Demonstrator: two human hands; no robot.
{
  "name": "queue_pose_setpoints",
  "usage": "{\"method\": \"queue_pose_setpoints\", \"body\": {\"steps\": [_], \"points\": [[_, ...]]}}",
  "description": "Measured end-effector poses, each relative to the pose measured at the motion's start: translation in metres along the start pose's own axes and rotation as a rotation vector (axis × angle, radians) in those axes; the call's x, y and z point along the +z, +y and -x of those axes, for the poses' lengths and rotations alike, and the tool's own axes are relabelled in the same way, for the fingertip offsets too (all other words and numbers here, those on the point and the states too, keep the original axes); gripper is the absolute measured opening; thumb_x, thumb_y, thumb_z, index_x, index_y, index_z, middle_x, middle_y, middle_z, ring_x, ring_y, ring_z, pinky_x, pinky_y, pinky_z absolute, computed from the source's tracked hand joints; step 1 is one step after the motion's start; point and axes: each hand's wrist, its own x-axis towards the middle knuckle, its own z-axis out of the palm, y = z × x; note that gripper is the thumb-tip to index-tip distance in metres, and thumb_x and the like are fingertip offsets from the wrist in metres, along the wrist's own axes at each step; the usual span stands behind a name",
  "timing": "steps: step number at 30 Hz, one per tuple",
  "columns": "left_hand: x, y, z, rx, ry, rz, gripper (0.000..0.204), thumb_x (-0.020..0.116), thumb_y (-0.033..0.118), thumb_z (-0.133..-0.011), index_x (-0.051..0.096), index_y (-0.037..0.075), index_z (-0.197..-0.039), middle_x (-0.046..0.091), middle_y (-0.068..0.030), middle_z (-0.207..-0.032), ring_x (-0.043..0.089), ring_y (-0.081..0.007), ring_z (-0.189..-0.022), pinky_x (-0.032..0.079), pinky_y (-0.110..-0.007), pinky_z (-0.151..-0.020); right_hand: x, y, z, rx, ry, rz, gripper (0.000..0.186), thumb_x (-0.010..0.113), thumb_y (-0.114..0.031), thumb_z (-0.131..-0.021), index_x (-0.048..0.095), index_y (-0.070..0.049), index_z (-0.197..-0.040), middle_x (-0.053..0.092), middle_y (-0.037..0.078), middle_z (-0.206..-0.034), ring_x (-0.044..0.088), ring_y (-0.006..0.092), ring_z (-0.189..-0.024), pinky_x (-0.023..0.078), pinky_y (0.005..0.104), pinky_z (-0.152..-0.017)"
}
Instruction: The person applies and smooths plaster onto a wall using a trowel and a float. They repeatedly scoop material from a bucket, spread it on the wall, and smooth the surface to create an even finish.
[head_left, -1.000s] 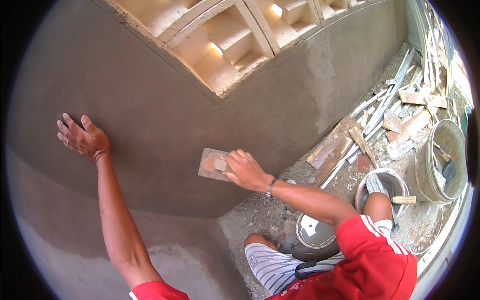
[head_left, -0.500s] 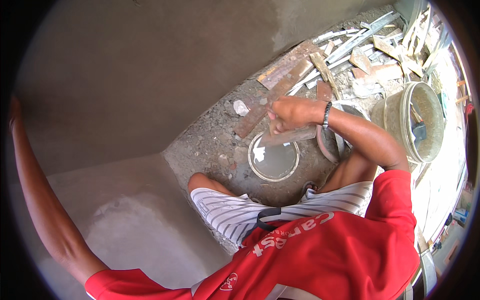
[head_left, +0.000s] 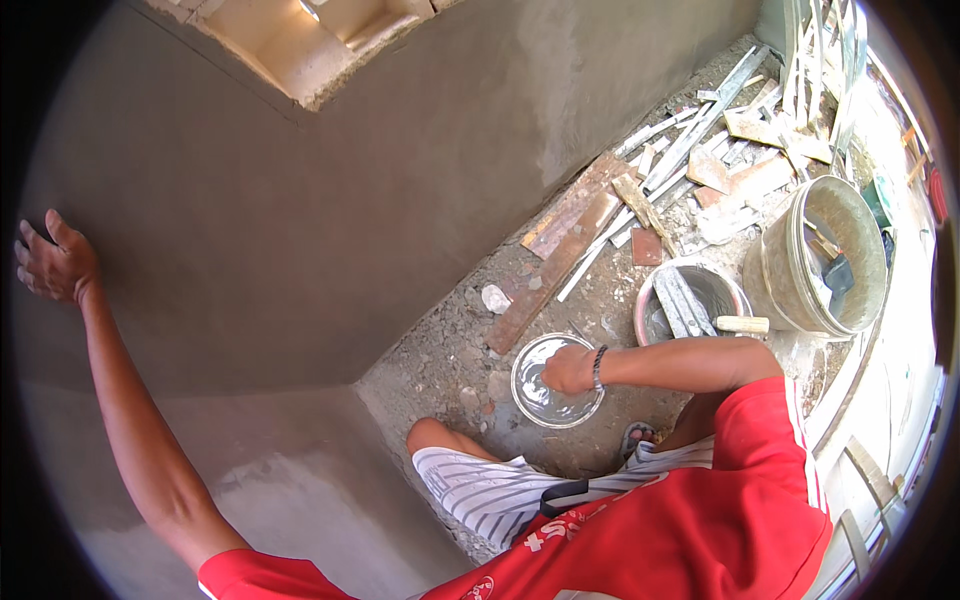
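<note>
My left hand [head_left: 57, 262] is stretched out at far left, fingers spread and nothing in them. It is at the grey plastered wall [head_left: 270, 220]; whether the palm touches is unclear. My right hand [head_left: 570, 369], with a dark bracelet at the wrist, reaches down into a small round bucket of water [head_left: 518, 402] between my knees. Its fingers look curled, but their tips and anything in them are hidden. To the right, a pink-rimmed tub [head_left: 640, 318] holds a flat grey tool [head_left: 684, 302]. A pale wooden handle [head_left: 742, 324] sticks out over the tub's edge.
A large pale bucket [head_left: 790, 275] with tools inside stands at right. Wooden planks [head_left: 553, 272], metal strips [head_left: 705, 118] and broken pieces litter the ground along the wall's foot. A framed opening [head_left: 330, 50] breaks the wall above. Another wall section [head_left: 270, 470] adjoins at lower left.
My right hand has lowered into the water bucket; the flat blade-like tool it held above it no longer shows there. The view has shifted, bringing my left hand and the wall opening into sight.
</note>
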Motion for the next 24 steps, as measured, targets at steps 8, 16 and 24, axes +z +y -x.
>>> {"method": "queue_pose_setpoints", "body": {"steps": [8, 16, 24], "points": [[-0.034, 0.038, -0.009, 0.023, 0.061, -0.026, 0.070, 0.036, 0.065, -0.096, 0.048, 0.016, -0.146, 0.044, -0.0165, -0.150, 0.040, -0.0433, -0.136, 0.029, -0.054, -0.112, -0.068, 0.062, 0.066, 0.072, 0.048, -0.666, 0.046, 0.058, -0.035, -0.094, 0.063, -0.003, -0.127, 0.070, 0.014, -0.114, 0.065, 0.0259, -0.109, 0.049, 0.0349, -0.097], [-0.039, 0.040, -0.011, 0.013, 0.030, -0.031, 0.070, 0.035, 0.064, -0.097, 0.046, 0.015, -0.147, 0.041, -0.0181, -0.152, 0.037, -0.0467, -0.136, 0.028, -0.055, -0.113, -0.133, 0.084, 0.049, -0.353, 0.872, -1.692, 0.034, 0.048, -0.036, -0.105, 0.058, -0.008, -0.120, 0.064, 0.003, -0.102, 0.063, 0.0103, -0.093, 0.054, 0.0309, -0.084], [-0.041, 0.042, -0.012, 0.012, 0.002, -0.042, 0.070, 0.035, 0.061, -0.098, 0.044, 0.011, -0.147, 0.042, -0.0214, -0.150, 0.038, -0.0467, -0.135, 0.029, -0.055, -0.113, -0.278, 0.111, 0.032, -0.799, 1.712, -1.952, 0.044, 0.050, -0.043, -0.100, 0.057, -0.007, -0.123, 0.065, 0.006, -0.112, 0.067, 0.0196, -0.100, 0.058, 0.0402, -0.085]]}}
